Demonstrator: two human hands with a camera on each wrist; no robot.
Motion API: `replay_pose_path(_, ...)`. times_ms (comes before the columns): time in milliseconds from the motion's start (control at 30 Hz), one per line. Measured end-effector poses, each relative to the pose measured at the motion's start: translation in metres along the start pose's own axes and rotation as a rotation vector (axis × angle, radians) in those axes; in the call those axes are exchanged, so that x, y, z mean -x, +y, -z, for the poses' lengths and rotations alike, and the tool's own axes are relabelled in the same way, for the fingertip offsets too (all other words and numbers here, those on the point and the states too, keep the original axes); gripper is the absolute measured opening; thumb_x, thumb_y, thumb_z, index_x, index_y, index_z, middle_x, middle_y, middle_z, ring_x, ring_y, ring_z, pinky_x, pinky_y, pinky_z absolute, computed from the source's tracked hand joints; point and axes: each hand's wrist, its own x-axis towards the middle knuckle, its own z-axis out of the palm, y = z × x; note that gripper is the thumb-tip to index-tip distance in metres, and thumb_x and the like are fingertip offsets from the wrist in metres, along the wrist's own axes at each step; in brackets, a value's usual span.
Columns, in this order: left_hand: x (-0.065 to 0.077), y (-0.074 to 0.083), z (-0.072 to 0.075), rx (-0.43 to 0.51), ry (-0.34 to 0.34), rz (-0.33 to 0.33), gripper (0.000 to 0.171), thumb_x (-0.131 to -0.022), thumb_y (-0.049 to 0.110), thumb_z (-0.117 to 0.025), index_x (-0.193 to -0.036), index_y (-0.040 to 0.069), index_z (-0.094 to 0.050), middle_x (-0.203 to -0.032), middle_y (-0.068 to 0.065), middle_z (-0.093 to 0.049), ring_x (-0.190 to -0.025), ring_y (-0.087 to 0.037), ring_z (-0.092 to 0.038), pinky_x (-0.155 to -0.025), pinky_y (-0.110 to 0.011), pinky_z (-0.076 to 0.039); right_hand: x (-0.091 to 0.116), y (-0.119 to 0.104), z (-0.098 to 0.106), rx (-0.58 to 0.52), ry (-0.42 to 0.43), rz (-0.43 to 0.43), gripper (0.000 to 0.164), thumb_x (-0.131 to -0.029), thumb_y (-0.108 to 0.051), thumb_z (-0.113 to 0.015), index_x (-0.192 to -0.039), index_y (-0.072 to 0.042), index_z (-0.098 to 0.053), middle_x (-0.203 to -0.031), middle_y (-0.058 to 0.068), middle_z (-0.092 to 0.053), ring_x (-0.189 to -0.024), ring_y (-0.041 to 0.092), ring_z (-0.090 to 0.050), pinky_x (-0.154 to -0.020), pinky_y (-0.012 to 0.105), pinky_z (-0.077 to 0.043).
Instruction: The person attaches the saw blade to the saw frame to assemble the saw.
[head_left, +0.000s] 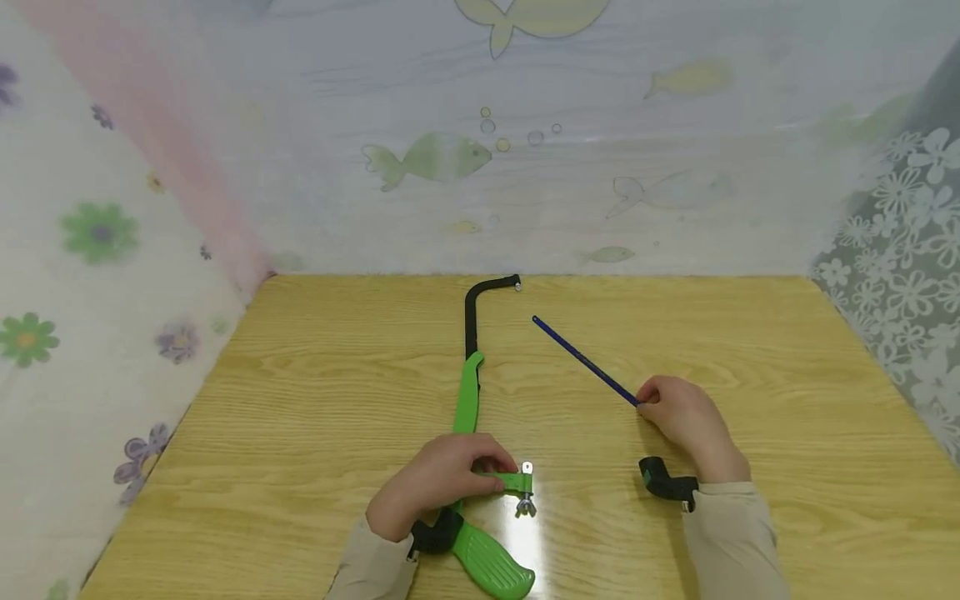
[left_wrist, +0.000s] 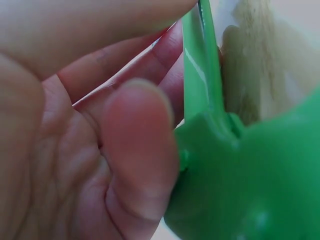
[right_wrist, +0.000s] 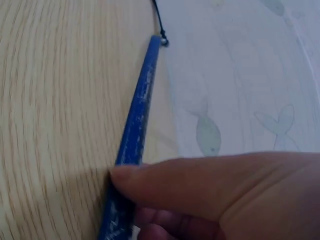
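A hacksaw frame [head_left: 467,400] with a green body and a black bent front bar lies lengthwise on the table, its ribbed handle [head_left: 495,562] nearest me. My left hand [head_left: 450,471] holds the short green arm of the frame between thumb and fingers. At that arm's end are a metal blade pin and a wing nut [head_left: 526,506]. In the left wrist view the thumb lies against the green plastic [left_wrist: 240,175]. Off to the right, my right hand [head_left: 686,417] pinches the near end of a blue hacksaw blade [head_left: 585,360], whose far end points toward the frame's black tip.
The wood-grain table [head_left: 337,333] meets a fish-patterned cloth wall [head_left: 555,192] at the back. Flowered cloths hang at the left [head_left: 97,233] and right [head_left: 907,250]. Black wrist mounts sit on both wrists, the left one [head_left: 438,533] overlapping the frame near its handle.
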Motion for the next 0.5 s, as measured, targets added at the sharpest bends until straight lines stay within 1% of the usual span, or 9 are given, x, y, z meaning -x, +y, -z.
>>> replay_pose_path(167, 0.000, 0.001, 0.001, -0.009, 0.006, 0.005, 0.018, -0.079, 0.027, -0.067, -0.097, 0.029, -0.066, -0.085, 0.021, -0.057, -0.076, 0.005, -0.052, -0.069, -0.019, -0.042, -0.007, -0.006, -0.006, -0.046, -0.074, 0.049, 0.013, -0.084, -0.018, -0.061, -0.092, -0.007, -0.062, -0.086, 0.003, -0.059, -0.074, 0.018, -0.051, -0.067, 0.037, -0.041)
replay_pose_path(233, 0.000, 0.001, 0.001, -0.015, 0.006, 0.005, 0.018, -0.079, 0.027, -0.067, -0.097, 0.029, -0.066, -0.085, 0.021, -0.057, -0.076, 0.005, -0.052, -0.069, -0.019, -0.042, -0.009, -0.007, -0.009, -0.073, -0.080, 0.052, 0.015, -0.085, -0.020, -0.060, -0.094, -0.008, -0.062, -0.088, 0.002, -0.059, -0.075, 0.017, -0.051, -0.068, 0.036, -0.041)
replay_pose_path(300, -0.001, 0.001, 0.001, -0.020, 0.006, 0.002, 0.018, -0.079, 0.027, -0.067, -0.097, 0.029, -0.065, -0.085, 0.021, -0.057, -0.076, 0.005, -0.052, -0.069, -0.019, -0.042, -0.011, -0.008, -0.013, -0.100, -0.068, 0.059, 0.018, -0.086, -0.021, -0.059, -0.097, -0.008, -0.061, -0.089, 0.003, -0.060, -0.074, 0.017, -0.052, -0.067, 0.035, -0.042)
replay_pose_path(400, 0.000, 0.001, 0.000, -0.038, 0.006, -0.004, 0.018, -0.079, 0.027, -0.067, -0.097, 0.029, -0.065, -0.084, 0.021, -0.057, -0.075, 0.005, -0.051, -0.069, -0.020, -0.041, -0.013, -0.010, -0.018, -0.220, -0.065, 0.041, 0.022, -0.088, -0.022, -0.056, -0.102, -0.005, -0.059, -0.088, 0.005, -0.060, -0.069, 0.017, -0.053, -0.062, 0.033, -0.044)
replay_pose_path(500, -0.001, 0.002, 0.000, -0.049, 0.009, -0.005, 0.018, -0.079, 0.027, -0.068, -0.096, 0.029, -0.066, -0.083, 0.020, -0.057, -0.074, 0.005, -0.051, -0.068, -0.020, -0.041, -0.017, -0.015, -0.025, -0.404, -0.063, 0.020, 0.026, -0.089, -0.022, -0.055, -0.105, -0.001, -0.056, -0.084, 0.009, -0.059, -0.063, 0.019, -0.053, -0.057, 0.031, -0.046)
